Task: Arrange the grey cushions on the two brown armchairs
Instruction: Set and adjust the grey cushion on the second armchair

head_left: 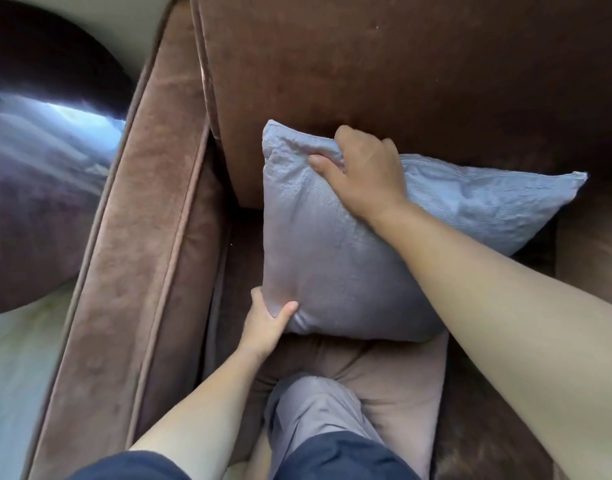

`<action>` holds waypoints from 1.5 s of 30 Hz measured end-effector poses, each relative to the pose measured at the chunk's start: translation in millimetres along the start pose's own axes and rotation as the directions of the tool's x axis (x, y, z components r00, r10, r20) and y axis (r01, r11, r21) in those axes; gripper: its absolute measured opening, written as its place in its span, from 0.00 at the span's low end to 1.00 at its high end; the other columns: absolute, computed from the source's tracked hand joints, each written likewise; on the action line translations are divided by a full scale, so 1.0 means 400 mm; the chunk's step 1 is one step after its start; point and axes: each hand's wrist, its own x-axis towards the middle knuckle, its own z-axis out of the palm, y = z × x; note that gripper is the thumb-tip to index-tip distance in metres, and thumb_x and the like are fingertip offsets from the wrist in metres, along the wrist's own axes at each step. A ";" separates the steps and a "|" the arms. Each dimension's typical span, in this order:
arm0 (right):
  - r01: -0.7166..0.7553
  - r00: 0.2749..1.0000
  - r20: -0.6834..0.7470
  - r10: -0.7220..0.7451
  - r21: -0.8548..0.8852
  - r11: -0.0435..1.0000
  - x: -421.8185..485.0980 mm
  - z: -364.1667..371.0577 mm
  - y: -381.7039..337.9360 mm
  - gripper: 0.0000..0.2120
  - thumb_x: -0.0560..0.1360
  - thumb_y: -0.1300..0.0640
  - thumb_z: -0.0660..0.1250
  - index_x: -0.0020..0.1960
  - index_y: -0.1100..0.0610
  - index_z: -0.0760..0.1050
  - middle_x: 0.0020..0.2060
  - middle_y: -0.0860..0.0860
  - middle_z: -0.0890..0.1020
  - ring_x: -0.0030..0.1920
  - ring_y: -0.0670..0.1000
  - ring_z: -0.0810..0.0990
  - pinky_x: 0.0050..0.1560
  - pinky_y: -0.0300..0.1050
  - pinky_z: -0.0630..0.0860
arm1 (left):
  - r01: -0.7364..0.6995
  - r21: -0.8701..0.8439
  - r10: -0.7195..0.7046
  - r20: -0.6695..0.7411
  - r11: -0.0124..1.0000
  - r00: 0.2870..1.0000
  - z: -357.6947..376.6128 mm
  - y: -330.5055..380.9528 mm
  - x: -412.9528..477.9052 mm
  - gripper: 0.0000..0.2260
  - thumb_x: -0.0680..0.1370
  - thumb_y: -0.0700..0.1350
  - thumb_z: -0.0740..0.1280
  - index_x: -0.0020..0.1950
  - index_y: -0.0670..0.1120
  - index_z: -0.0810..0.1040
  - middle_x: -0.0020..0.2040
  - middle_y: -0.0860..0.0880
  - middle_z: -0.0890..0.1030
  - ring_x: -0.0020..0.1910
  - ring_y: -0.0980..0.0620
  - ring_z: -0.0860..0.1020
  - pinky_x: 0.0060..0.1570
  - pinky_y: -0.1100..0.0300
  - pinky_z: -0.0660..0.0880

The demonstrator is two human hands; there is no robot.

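Note:
A grey cushion [332, 251] stands tilted on the seat of a brown armchair [401, 81], leaning toward its backrest. My right hand [363, 171] pinches the cushion's top edge near the upper left corner. My left hand [266, 320] grips its lower left corner. A second grey cushion [488, 206] lies behind it to the right, partly covered by my right forearm. The seat cushion [401, 375] shows below, pressed down by my knee [315, 403].
The armchair's left armrest [141, 254] runs diagonally along the left side. Beyond it is a dark round shiny object [37, 150] on a pale floor [13, 375]. The right armrest [588, 265] is dark and in shadow.

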 end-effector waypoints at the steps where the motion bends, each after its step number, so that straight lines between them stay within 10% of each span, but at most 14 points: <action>1: 0.004 1.000 0.006 -0.004 0.003 1.000 -0.001 -0.001 0.000 0.19 0.77 0.39 0.60 0.39 0.51 0.61 0.31 0.42 0.63 0.37 0.50 0.66 0.43 0.48 0.58 | 0.020 -0.005 -0.020 -0.002 1.000 1.000 0.007 -0.001 -0.002 0.30 0.66 0.66 0.69 0.60 0.54 0.64 0.56 0.51 0.79 0.57 0.49 0.78 0.51 0.57 0.70; 19: 0.035 0.988 0.153 -0.032 -0.018 0.999 -0.021 -0.049 -0.004 0.21 0.77 0.36 0.57 0.47 0.53 0.70 0.41 0.48 0.75 0.43 0.52 0.72 0.46 0.51 0.66 | -0.260 0.436 0.130 0.306 0.862 0.943 -0.128 0.055 0.060 0.49 0.61 0.66 0.76 0.76 0.57 0.57 0.60 0.53 0.67 0.63 0.53 0.71 0.63 0.58 0.70; 26: 0.012 0.976 0.213 0.032 -0.202 0.979 -0.111 -0.178 0.158 0.26 0.76 0.33 0.52 0.57 0.52 0.75 0.49 0.49 0.80 0.52 0.54 0.77 0.53 0.53 0.68 | -0.438 0.189 0.364 0.329 0.879 0.871 -0.221 0.287 0.074 0.45 0.64 0.62 0.79 0.75 0.56 0.63 0.69 0.61 0.73 0.67 0.67 0.71 0.65 0.67 0.68; 33: -0.187 0.979 0.020 0.202 -0.292 0.938 -0.217 -0.276 0.359 0.21 0.76 0.41 0.63 0.59 0.55 0.79 0.52 0.53 0.81 0.56 0.57 0.76 0.62 0.56 0.68 | -0.441 -0.196 0.459 0.058 0.876 0.887 -0.252 0.578 0.084 0.18 0.71 0.55 0.74 0.59 0.50 0.79 0.56 0.49 0.85 0.57 0.54 0.82 0.58 0.57 0.77; 38: -0.560 0.766 -0.225 0.602 0.226 0.797 -0.292 -0.287 0.466 0.17 0.75 0.53 0.68 0.62 0.57 0.77 0.59 0.57 0.77 0.60 0.58 0.75 0.64 0.55 0.71 | -0.374 -0.411 0.389 -0.050 0.831 0.920 -0.243 0.626 0.100 0.06 0.80 0.44 0.69 0.55 0.44 0.81 0.53 0.43 0.86 0.52 0.51 0.84 0.55 0.58 0.77; 41: -0.575 0.577 0.114 0.808 0.760 0.303 -0.303 -0.279 0.473 0.09 0.77 0.52 0.68 0.54 0.55 0.78 0.53 0.55 0.81 0.53 0.53 0.78 0.58 0.52 0.76 | -0.322 -0.463 0.355 -0.015 0.826 0.935 -0.231 0.607 0.092 0.07 0.81 0.45 0.68 0.54 0.44 0.82 0.51 0.46 0.87 0.48 0.54 0.85 0.48 0.63 0.79; 45: -0.478 0.631 0.165 0.758 0.853 0.212 -0.311 -0.252 0.471 0.06 0.79 0.53 0.66 0.46 0.54 0.78 0.45 0.52 0.79 0.48 0.50 0.76 0.51 0.48 0.72 | -0.347 -0.435 0.385 -0.003 0.831 0.923 -0.238 0.570 0.083 0.08 0.81 0.45 0.67 0.50 0.43 0.83 0.46 0.46 0.84 0.45 0.52 0.81 0.49 0.60 0.77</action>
